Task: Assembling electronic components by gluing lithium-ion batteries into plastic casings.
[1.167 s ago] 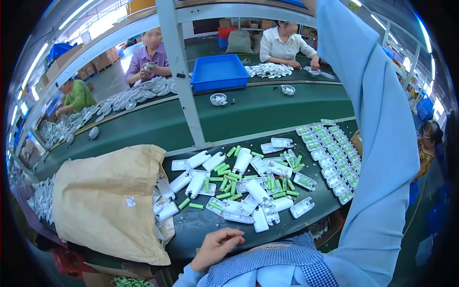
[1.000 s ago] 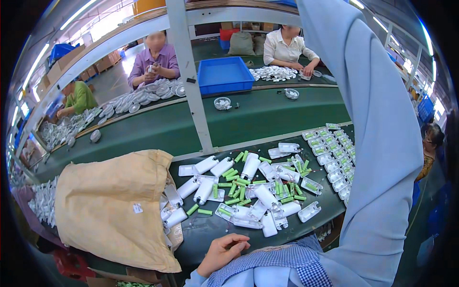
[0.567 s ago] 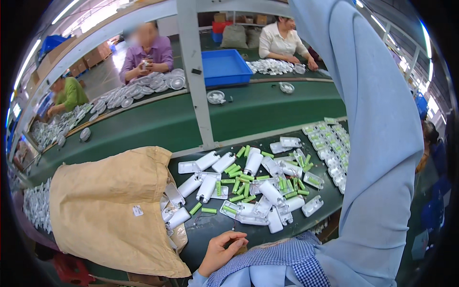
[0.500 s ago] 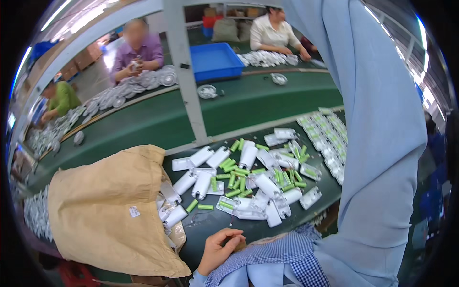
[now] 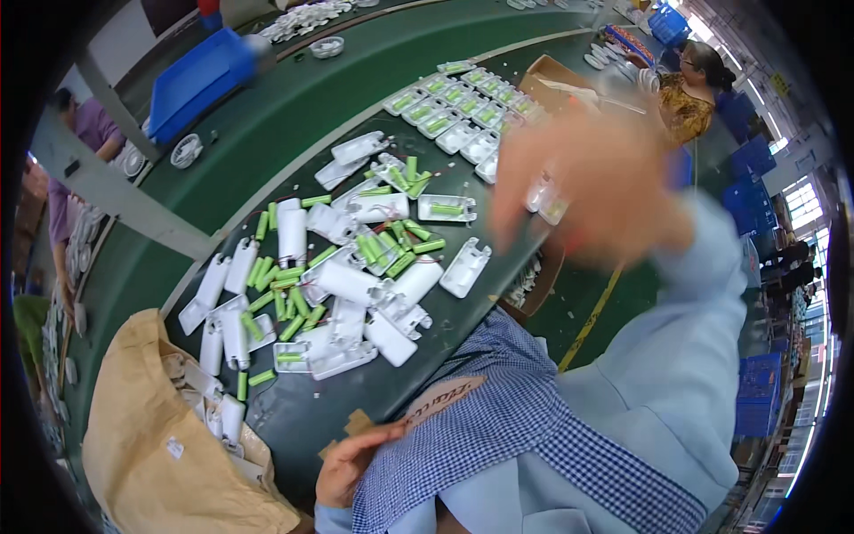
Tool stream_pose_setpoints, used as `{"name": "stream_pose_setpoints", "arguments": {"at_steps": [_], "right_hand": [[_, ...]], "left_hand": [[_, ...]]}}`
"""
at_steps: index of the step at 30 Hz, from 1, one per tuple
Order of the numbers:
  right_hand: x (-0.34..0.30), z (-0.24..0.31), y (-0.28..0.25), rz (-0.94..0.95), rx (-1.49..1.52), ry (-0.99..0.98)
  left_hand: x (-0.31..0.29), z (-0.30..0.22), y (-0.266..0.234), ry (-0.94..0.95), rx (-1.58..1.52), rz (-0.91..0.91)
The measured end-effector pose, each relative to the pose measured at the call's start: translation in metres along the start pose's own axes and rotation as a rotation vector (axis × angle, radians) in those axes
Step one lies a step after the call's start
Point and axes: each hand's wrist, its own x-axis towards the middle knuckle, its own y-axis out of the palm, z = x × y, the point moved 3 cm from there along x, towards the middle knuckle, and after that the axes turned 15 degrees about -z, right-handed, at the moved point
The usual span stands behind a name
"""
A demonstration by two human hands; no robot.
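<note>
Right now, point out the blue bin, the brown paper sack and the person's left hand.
blue bin (image 5: 197,78), head view, on its near side wall.
brown paper sack (image 5: 147,445), head view, on its creased front.
left hand (image 5: 349,461), head view, on the palm.

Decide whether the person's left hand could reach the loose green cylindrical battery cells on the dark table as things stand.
Probably yes: the left hand rests at the table's near edge, with bare dark table between it and the green cells.
</note>
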Motion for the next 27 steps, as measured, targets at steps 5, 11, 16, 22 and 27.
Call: {"name": "stream_pose_setpoints", "arguments": {"at_steps": [5, 11, 16, 22, 27], "right_hand": [[-0.246, -0.038, 0.129, 0.53, 0.566, 0.734], [-0.244, -0.057, 0.226, 0.523, 0.841, 0.588], [-0.258, -0.058, 0.22, 0.578, 0.783, 0.647], [-0.266, -0.053, 0.206, 0.45, 0.913, 0.734], [-0.25, -0.079, 0.113, -0.09, 0.568, 0.542]], "left_hand": [[-0.011, 0.078, -0.049, -0.356, 0.243, -0.252], [0.062, 0.112, -0.028, 0.347, 1.072, -0.489], [0.127, 0.147, -0.052, 0.537, 1.549, -0.189], [0.184, 0.149, -0.011, 0.595, 1.682, -0.118], [0.153, 0.141, -0.081, 0.622, 1.599, -0.203]]}}
